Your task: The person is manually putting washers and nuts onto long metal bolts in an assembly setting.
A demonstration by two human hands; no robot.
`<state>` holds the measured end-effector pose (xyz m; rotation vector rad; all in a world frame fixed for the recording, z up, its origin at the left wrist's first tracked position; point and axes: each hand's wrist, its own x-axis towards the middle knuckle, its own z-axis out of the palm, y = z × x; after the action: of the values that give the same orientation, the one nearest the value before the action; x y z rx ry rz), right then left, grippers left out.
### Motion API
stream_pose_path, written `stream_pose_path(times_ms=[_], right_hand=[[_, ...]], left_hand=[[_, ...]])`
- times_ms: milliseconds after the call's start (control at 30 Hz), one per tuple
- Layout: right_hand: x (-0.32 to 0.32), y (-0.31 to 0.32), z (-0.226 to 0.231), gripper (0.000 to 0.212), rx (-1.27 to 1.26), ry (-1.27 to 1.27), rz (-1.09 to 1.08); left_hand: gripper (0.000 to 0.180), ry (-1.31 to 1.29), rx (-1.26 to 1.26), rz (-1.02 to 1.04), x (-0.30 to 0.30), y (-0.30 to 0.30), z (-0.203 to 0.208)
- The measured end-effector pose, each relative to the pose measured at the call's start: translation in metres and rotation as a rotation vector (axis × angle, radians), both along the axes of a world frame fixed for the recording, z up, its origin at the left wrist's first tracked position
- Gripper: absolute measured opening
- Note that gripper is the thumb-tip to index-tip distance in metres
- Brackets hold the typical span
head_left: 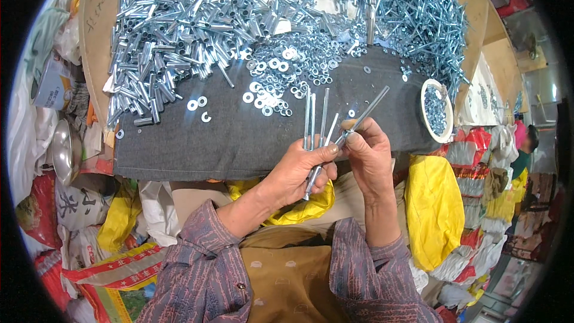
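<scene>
My left hand (pixel 302 170) is closed around several thin shiny metal rods (pixel 323 116), which stand up past the fingers, with lower ends showing below the palm. Beside it, my right hand (pixel 369 152) pinches one long metal rod (pixel 372 107), tilted up to the right. That rod's lower end sits near the left thumb; fingers partly hide what is there. Beyond the hands lie a pile of flat washers (pixel 276 66), a heap of short metal tubes (pixel 197 30) to the left, and a heap of long thin rods (pixel 418 18) to the right.
A dark cloth (pixel 197 137) covers the near work surface, with a few loose washers (pixel 192 105) on it. At its right edge stands a white bowl (pixel 426 113) of small metal parts. Yellow sacks (pixel 433 212) and a metal bowl (pixel 64 151) flank me. A person (pixel 526 143) is far right.
</scene>
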<state>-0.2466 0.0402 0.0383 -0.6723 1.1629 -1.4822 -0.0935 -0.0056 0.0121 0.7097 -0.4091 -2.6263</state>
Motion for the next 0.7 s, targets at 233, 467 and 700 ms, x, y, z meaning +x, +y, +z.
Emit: stream_pose_path(times_ms=[233,467,700], right_hand=[[-0.005,0.006,-0.006,0.020,-0.026,-0.099,-0.077],[-0.012,0.006,-0.004,0.021,0.046,0.070,0.019],[-0.052,-0.017,-0.021,0.016,0.061,0.879,-0.199]], left_hand=[[0.015,0.039,0.004,0.027,0.003,-0.002,0.002],[0.013,0.022,-0.037,0.058,0.005,-0.002,0.000],[0.010,-0.007,-0.075,0.086,0.004,-0.009,0.012]])
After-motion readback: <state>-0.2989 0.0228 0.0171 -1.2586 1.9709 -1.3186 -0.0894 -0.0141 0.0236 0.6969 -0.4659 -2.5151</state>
